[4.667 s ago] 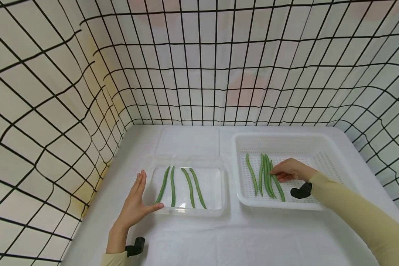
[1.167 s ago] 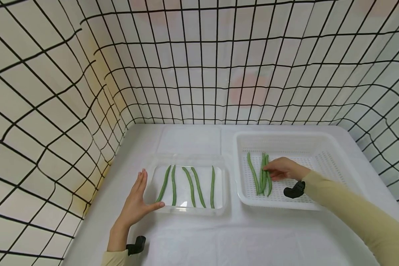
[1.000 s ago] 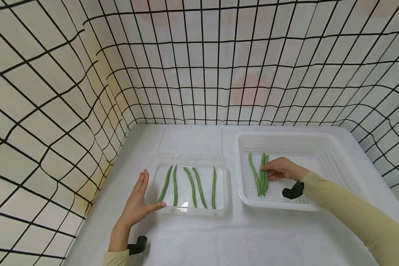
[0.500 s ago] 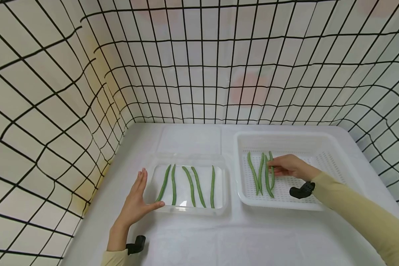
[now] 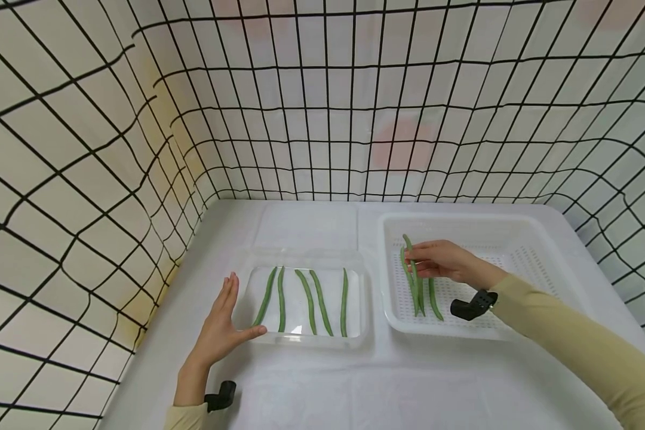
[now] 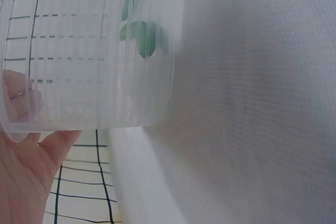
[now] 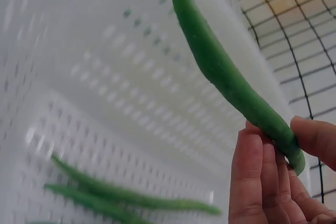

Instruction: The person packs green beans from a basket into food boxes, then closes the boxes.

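Note:
My right hand (image 5: pixel 438 261) pinches a green bean (image 7: pixel 223 74) between thumb and fingers, close to one end. It is raised over the white perforated basket (image 5: pixel 462 331), near the basket's left side. Beneath it, the remaining green beans (image 5: pixel 434 300) lie on the basket floor, partly covered by the hand. On the left, my left hand (image 5: pixel 218 328) rests against the clear plastic container (image 6: pixel 79 98), fingers straight along its left side and thumb stretched along the front edge. Inside that container several beans (image 5: pixel 307 301) lie spaced apart, roughly lengthwise.
A white cloth (image 5: pixel 322 388) covers the table under both containers. Behind the clear container lies a flat, see-through rectangle (image 5: pixel 306 227). Black wire mesh (image 5: pixel 328 143) encloses the back and sides, with pale sheeting behind it.
A bean has been added at the clear container's right side since the oldest frame. My right hand separated the basket's beans, then lifted one and moved left. The left hand stays put.

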A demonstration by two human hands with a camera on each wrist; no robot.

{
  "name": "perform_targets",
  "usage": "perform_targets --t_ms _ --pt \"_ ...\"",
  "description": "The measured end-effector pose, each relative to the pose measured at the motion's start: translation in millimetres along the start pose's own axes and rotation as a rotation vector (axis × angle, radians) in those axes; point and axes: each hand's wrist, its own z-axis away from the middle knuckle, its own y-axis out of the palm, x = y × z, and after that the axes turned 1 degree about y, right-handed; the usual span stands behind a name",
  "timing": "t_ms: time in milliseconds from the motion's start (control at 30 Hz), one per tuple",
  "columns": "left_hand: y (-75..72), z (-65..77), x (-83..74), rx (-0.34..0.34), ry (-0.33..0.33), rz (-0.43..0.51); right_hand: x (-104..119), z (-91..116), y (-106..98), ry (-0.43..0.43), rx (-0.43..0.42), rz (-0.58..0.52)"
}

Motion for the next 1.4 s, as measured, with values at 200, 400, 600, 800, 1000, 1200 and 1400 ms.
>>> perform_targets --t_ms 200,400,600,800,1000,1200,1400 --pt "0.9 -0.3 0.8 -0.004 0.006 0.005 16.4 -2.4 26.1 -0.023 0.033 -0.036" --pt "2.5 -0.2 0.9 0.000 0.007 0.011 29.2 -6.4 54.4 -0.070 0.063 -0.063" --pt "4.4 -0.3 0.5 0.006 0.004 0.017 31.5 -13.1 85.2 -0.072 0.100 -0.068" --pt "5.3 0.5 1.0 0.005 -0.005 0.010 25.0 -17.7 107.7 -0.055 0.156 -0.104" --pt "5.1 0.2 0.2 0.002 -0.004 0.013 20.2 -16.2 114.0 -0.063 0.194 -0.095" --pt "3.2 0.9 -0.8 -0.003 -0.003 0.001 24.1 -9.0 103.5 -0.084 0.184 -0.073" --pt "0.9 -0.4 -0.4 -0.008 0.000 -0.014 31.0 -2.3 77.4 -0.095 0.097 -0.031"
